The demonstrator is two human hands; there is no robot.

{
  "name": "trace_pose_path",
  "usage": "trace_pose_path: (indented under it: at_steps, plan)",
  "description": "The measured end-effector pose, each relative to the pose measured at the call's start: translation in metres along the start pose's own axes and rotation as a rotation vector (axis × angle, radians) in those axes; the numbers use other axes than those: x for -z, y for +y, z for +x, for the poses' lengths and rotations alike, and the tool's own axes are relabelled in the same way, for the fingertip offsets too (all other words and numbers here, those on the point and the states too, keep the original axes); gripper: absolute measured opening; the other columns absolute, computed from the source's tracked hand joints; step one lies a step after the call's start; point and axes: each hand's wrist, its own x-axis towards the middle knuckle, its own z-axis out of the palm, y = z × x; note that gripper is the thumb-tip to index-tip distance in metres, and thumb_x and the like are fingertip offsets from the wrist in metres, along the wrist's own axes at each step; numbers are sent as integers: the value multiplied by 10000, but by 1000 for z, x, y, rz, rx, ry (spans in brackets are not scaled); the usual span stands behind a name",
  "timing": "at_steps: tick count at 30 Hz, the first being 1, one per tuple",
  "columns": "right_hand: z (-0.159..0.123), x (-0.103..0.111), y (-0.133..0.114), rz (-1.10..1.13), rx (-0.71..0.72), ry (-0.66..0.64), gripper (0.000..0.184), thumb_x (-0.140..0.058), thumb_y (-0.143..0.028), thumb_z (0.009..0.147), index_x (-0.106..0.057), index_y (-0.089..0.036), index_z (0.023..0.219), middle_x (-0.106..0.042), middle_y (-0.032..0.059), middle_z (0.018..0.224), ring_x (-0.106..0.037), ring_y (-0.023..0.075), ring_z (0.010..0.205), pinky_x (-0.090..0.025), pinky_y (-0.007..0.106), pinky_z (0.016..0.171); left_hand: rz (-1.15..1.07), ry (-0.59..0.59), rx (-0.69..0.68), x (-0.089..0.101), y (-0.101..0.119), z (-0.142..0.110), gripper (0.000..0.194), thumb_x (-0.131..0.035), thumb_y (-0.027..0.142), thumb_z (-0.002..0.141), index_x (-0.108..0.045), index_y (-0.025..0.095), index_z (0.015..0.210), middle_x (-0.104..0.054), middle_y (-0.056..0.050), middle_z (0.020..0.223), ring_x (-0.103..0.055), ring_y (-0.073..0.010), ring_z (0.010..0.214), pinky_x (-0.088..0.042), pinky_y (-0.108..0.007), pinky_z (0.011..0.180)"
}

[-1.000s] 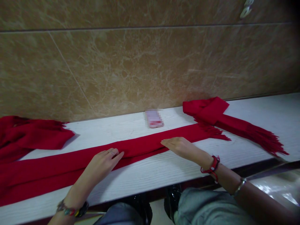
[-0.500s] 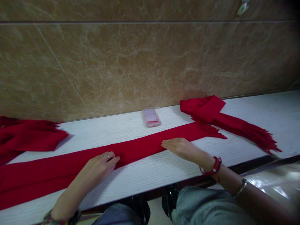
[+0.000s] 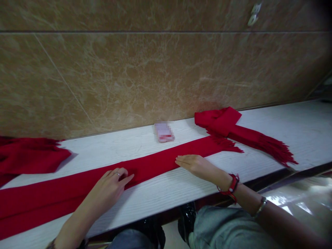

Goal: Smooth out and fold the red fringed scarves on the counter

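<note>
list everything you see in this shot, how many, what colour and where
flat scarf: one, red, lengthwise on the bench
bunched cloth: one, red, at left
folded scarf: one, red, fringed, at right by the wall
blurred item: one, pale purple and pink, near the wall
bench: one, white, below the wall
wall: one, brown marbled, behind
fitting: one, whitish, high on the wall
floor: glossy, pale, lower right
ring: one, silvery, left hand
bracelet: one, red, right wrist
bangle: one, silvery, right forearm
shoes: two, black, below
trouser legs: two, greyish, below
hands: two, on the flat scarf
</note>
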Motion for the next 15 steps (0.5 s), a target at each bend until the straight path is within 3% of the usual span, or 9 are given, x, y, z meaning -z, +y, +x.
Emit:
trace_pose_path:
  at_steps: [3,6,10,15]
  plan:
    - [3,-1,-1,10,-27,-26,313,-488,-14,791,-584,-63,1085,-619,136,1092,-579,193,1008,-485,305,870,-70,90,14,-7,11,13,389,-418,297,866,-488,207,1238,-456,-106,1295,-413,-255,1178,-371,-426,957]
    - [8,0,-3,37,-73,-76,317,-477,-29,808,-573,-60,1108,-598,148,1124,-559,195,1042,-463,308,898,-143,36,40,-16,14,24,517,-346,452,882,-313,226,1345,-341,-76,1398,-304,-257,1270,-313,-466,997]
    - [7,4,-2,156,-161,-164,345,-424,-150,880,-497,-92,1212,-522,133,1234,-436,181,1179,-345,345,1006,-216,-27,25,-27,-3,24,454,-268,399,915,-259,278,1353,-318,-29,1403,-301,-224,1278,-316,-440,1000]
    - [-6,11,4,245,-383,-301,595,-357,-478,880,-234,-177,1378,-242,119,1423,-140,285,1310,-207,567,1006,-191,31,9,-35,-14,23,427,-250,355,919,-276,304,1342,-356,-5,1383,-351,-221,1252,-352,-424,976]
